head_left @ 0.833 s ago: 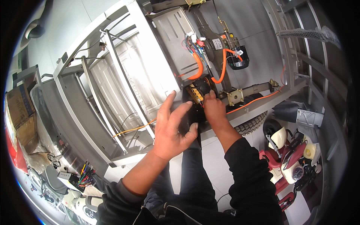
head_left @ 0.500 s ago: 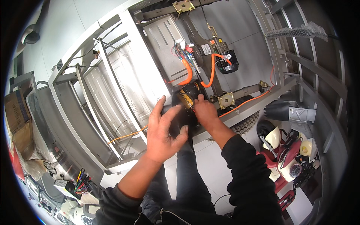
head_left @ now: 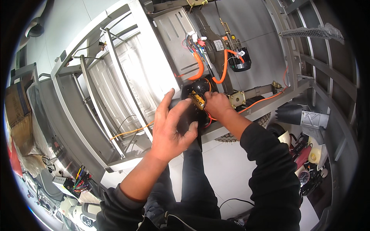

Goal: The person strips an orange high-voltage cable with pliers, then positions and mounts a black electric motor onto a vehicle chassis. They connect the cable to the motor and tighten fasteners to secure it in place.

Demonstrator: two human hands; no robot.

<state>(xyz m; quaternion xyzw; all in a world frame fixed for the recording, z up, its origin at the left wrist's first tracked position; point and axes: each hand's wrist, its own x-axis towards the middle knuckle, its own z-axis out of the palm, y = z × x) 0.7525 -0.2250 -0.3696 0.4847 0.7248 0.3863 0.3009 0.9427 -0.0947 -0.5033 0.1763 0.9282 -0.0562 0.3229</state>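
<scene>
A black housing (head_left: 187,111) with rounded ends sits at the near side of the grey metal frame, in front of my body. On it is a yellow block (head_left: 198,100) with a row of dark holes. My left hand (head_left: 169,133) lies along the housing's left side, fingers and thumb spread apart, the fingertips close to its surface. At the right edge of the yellow block, my right hand (head_left: 218,104) is closed; whatever its fingertips pinch is hidden. A thin orange wire (head_left: 210,116) passes below that hand.
Thick orange cables (head_left: 200,69) and a loose bundle of connectors (head_left: 195,40) lie beyond the housing. A black motor (head_left: 239,61) is farther right. A tyre (head_left: 227,137) shows under the frame rail, with a box (head_left: 16,102) at the left.
The frame and housing appear shifted slightly in view. My right hand has moved a little right relative to the yellow block, exposing more of it. My left hand stays beside the housing.
</scene>
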